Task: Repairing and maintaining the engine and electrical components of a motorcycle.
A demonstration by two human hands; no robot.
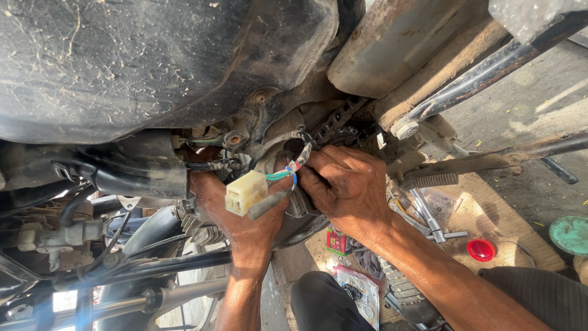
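Observation:
My left hand reaches up under a motorcycle's dusty black bodywork, its fingers tucked in behind a cream plastic wire connector. Green, blue and red wires run from the connector up to a black wrapped cable. My right hand is closed around that wire bundle just to the right of the connector, pressed against the engine casing. A drive chain shows just above the right hand.
A ridged footpeg and black frame tube sit to the right. On brown cardboard below lie metal tools, a red cap, a small red box and plastic packets. A green lid lies far right.

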